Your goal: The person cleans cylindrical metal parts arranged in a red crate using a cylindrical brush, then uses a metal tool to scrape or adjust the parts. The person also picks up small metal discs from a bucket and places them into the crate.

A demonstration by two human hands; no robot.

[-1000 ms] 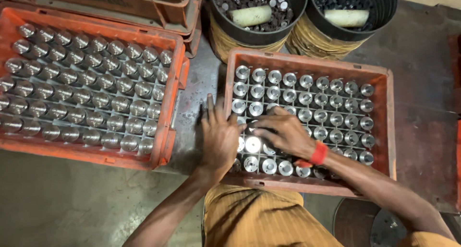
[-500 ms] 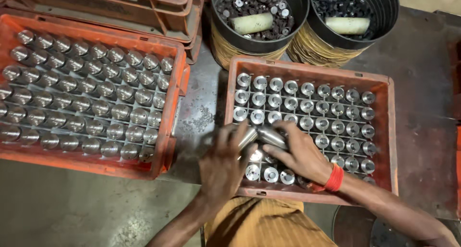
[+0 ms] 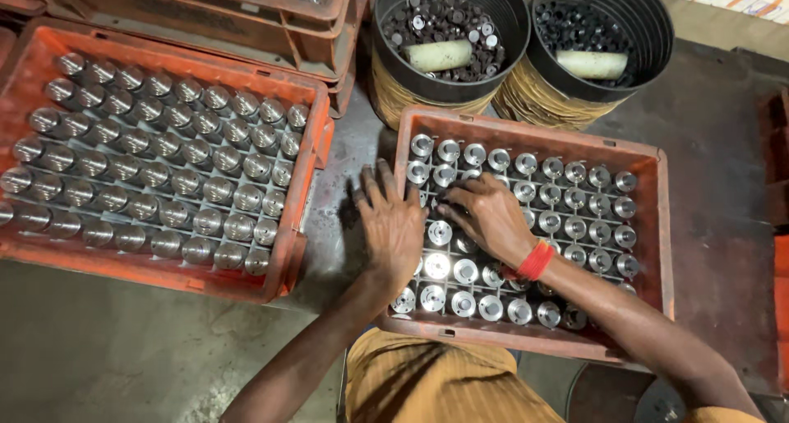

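Left hand [image 3: 393,224], fingers spread flat, rests open on the left rim of the orange plastic crate [image 3: 657,226]; right hand [image 3: 486,213], fingers curled, presses on the upright silver metal cylinders [image 3: 575,197] filling its grid. The cylinders lifted half a second earlier are no longer held. A second full orange crate [image 3: 296,250] lies left; two black buckets [image 3: 509,12] stand beyond.

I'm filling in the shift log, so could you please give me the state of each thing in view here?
Left hand: flat, palm down on the near crate's left edge.
Right hand: fingers curled over metal parts.
Near crate: almost full of upright metal parts.
Left crate: full of rows of metal cylinders.
Two black tubs: open, holding small dark pieces.
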